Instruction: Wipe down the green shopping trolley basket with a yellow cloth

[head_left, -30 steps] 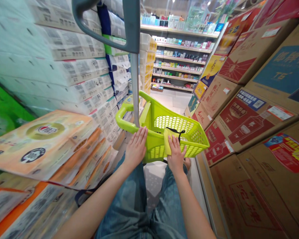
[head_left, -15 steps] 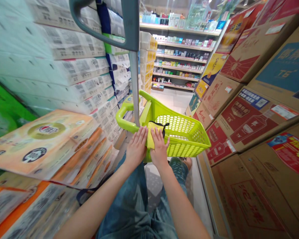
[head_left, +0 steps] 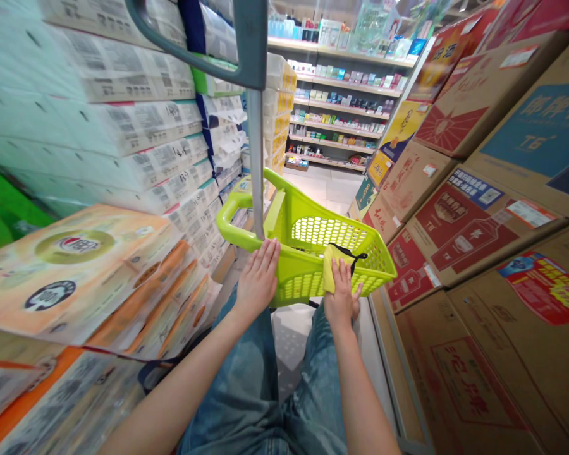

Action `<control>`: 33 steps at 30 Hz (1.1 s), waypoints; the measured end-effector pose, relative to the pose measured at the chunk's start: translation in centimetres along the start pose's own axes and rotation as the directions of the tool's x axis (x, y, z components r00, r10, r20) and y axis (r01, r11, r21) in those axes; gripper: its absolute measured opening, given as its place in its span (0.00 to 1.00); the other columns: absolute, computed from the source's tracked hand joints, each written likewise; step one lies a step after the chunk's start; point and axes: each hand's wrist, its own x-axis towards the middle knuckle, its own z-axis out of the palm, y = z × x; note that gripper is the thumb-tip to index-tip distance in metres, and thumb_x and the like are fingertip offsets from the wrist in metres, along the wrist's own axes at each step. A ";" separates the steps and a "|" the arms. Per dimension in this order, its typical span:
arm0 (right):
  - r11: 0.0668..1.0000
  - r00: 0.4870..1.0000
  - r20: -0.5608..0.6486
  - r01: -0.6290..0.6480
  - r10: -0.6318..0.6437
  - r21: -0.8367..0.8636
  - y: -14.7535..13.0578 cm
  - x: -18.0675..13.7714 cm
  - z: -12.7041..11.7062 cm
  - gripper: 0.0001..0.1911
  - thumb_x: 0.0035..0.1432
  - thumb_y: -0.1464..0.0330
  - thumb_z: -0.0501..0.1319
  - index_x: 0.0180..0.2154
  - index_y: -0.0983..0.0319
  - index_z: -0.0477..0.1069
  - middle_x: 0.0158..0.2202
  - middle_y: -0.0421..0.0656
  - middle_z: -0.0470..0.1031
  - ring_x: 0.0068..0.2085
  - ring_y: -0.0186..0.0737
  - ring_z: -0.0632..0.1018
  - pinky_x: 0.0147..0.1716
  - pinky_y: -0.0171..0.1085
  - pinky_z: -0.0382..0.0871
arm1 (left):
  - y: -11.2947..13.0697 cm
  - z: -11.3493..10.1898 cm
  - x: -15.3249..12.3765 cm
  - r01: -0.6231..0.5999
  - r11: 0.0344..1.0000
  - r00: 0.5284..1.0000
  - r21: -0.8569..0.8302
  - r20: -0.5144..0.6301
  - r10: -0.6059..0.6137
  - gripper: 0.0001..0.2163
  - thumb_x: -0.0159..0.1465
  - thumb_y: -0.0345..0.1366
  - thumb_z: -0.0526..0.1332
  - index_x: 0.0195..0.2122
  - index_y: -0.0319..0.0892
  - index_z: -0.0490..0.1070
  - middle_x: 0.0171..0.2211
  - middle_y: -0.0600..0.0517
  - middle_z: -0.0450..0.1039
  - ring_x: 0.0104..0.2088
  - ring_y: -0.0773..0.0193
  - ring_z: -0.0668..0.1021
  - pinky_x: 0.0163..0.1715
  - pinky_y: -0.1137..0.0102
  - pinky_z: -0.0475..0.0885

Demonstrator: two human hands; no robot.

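Observation:
A lime-green shopping basket [head_left: 287, 268] with perforated sides stands in front of my knees. A grey upright pole [head_left: 255, 164] rises at its left end to a dark grey handle [head_left: 251, 44]. My left hand [head_left: 258, 278] lies on the basket's near left rim, fingers straight and side by side, the thumb hidden. Farther right along the same rim, my right hand [head_left: 340, 294] is closed over a yellow cloth [head_left: 330, 260] with black edging and a loop. The cloth drapes over the rim, pressed against the near side.
Stacked cardboard cartons [head_left: 493, 240] line the right side closely. Wrapped paper packs [head_left: 142, 126] and an orange tissue pack [head_left: 76, 272] crowd the left. At the far end of the aisle floor [head_left: 327, 183] are shelves [head_left: 346, 82] of small boxes and bottles.
My right hand has slid the yellow cloth rightward along the basket's near rim, away from my left hand. The left hand stays near the pole.

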 end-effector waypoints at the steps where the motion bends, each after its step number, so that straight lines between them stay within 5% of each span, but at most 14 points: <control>1: 1.000 1.000 -0.006 -0.019 0.019 0.016 -0.8 0.0 0.2 0.44 0.49 0.78 0.48 0.69 0.55 0.52 0.72 0.41 0.51 0.72 0.47 0.50 0.68 0.60 0.41 | 0.0 0.0 0.0 0.000 1.000 1.000 -0.003 -0.001 0.000 0.38 0.60 0.27 0.53 0.72 0.33 0.41 0.72 0.46 0.44 0.72 0.58 0.48 0.70 0.61 0.46; 7: 0.957 0.968 0.053 0.231 -0.243 0.176 -8.4 -0.1 1.3 0.45 0.49 0.79 0.49 0.69 0.56 0.50 0.72 0.41 0.50 0.72 0.45 0.48 0.69 0.60 0.38 | -0.2 0.0 0.0 -0.009 1.000 1.000 -0.004 0.000 0.009 0.37 0.61 0.28 0.52 0.71 0.32 0.42 0.72 0.46 0.43 0.72 0.57 0.48 0.69 0.60 0.48; 10: 0.913 0.928 0.075 0.341 -0.365 0.224 -9.2 -0.1 1.2 0.44 0.50 0.79 0.49 0.69 0.58 0.49 0.72 0.42 0.48 0.73 0.43 0.47 0.69 0.54 0.44 | -0.3 -0.1 -0.1 -0.013 1.000 1.000 0.012 0.014 0.013 0.36 0.61 0.28 0.52 0.71 0.32 0.43 0.72 0.46 0.43 0.72 0.57 0.47 0.69 0.60 0.48; 15: 0.912 0.913 0.072 0.390 -0.401 0.130 -4.0 -0.1 0.9 0.46 0.50 0.81 0.49 0.70 0.59 0.46 0.73 0.43 0.43 0.73 0.42 0.45 0.70 0.50 0.47 | -0.3 -0.6 0.0 -0.014 1.000 0.999 0.024 0.037 0.013 0.37 0.59 0.27 0.52 0.71 0.33 0.43 0.72 0.48 0.42 0.72 0.59 0.47 0.70 0.61 0.46; 19: 0.949 0.951 0.019 0.306 -0.308 0.076 1.3 -0.1 0.8 0.45 0.51 0.81 0.49 0.70 0.59 0.46 0.73 0.44 0.43 0.73 0.45 0.45 0.69 0.53 0.49 | -0.1 -0.7 0.2 -0.008 1.000 0.999 0.022 0.046 0.007 0.38 0.59 0.26 0.52 0.71 0.33 0.42 0.72 0.48 0.41 0.72 0.60 0.46 0.70 0.62 0.46; 22: 0.970 0.975 -0.026 0.221 -0.220 0.099 2.5 0.0 0.9 0.45 0.51 0.81 0.49 0.70 0.58 0.47 0.73 0.45 0.45 0.73 0.46 0.46 0.69 0.55 0.48 | -0.1 -0.7 0.4 -0.006 1.000 0.999 0.018 0.046 0.006 0.38 0.59 0.26 0.51 0.71 0.32 0.42 0.72 0.46 0.39 0.72 0.60 0.45 0.70 0.61 0.47; 25: 0.955 0.977 -0.051 0.212 -0.206 0.210 -0.1 0.2 1.4 0.45 0.49 0.81 0.49 0.70 0.59 0.49 0.73 0.44 0.45 0.73 0.46 0.45 0.69 0.55 0.46 | -0.1 -0.6 0.5 -0.005 1.000 0.999 0.021 0.042 0.004 0.38 0.59 0.26 0.52 0.71 0.32 0.41 0.72 0.46 0.38 0.72 0.60 0.45 0.69 0.61 0.48; 30: 0.865 0.934 0.001 0.331 -0.358 0.377 -7.7 0.1 1.8 0.44 0.49 0.82 0.48 0.69 0.60 0.52 0.73 0.42 0.47 0.73 0.41 0.45 0.70 0.49 0.47 | -0.1 -0.6 0.4 -0.012 1.000 1.000 0.017 0.023 0.012 0.36 0.62 0.27 0.50 0.72 0.33 0.40 0.72 0.45 0.39 0.72 0.60 0.46 0.69 0.60 0.50; 33: 0.871 0.924 0.015 0.355 -0.382 0.339 -8.9 -0.1 1.5 0.43 0.50 0.82 0.48 0.69 0.61 0.52 0.73 0.42 0.47 0.73 0.41 0.45 0.70 0.48 0.47 | -0.1 -0.7 0.3 -0.009 1.000 1.000 0.004 0.018 0.009 0.35 0.63 0.27 0.50 0.72 0.34 0.41 0.72 0.45 0.40 0.72 0.59 0.46 0.69 0.60 0.51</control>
